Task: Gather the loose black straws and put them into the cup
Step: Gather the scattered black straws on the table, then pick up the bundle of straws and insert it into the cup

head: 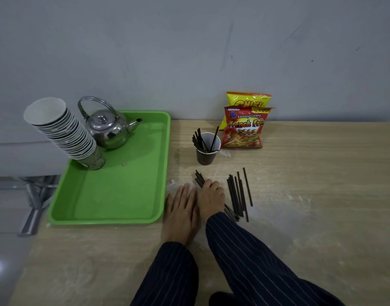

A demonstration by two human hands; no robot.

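Note:
A dark paper cup [206, 155] stands upright on the wooden table and holds several black straws [202, 140]. In front of it my right hand [211, 198] is closed over a bundle of black straws [199, 178]; the bundle's ends stick out past my fingers and behind my wrist. My left hand [182, 206] lies flat on the table beside it, fingers together, holding nothing. Several loose black straws [239, 194] lie side by side just right of my right hand.
A green tray [114, 195] at the left carries a metal kettle [108, 128] and a leaning stack of paper cups [63, 131]. Two snack bags [244, 127] lean against the wall behind the cup. The table's left edge runs beside the tray.

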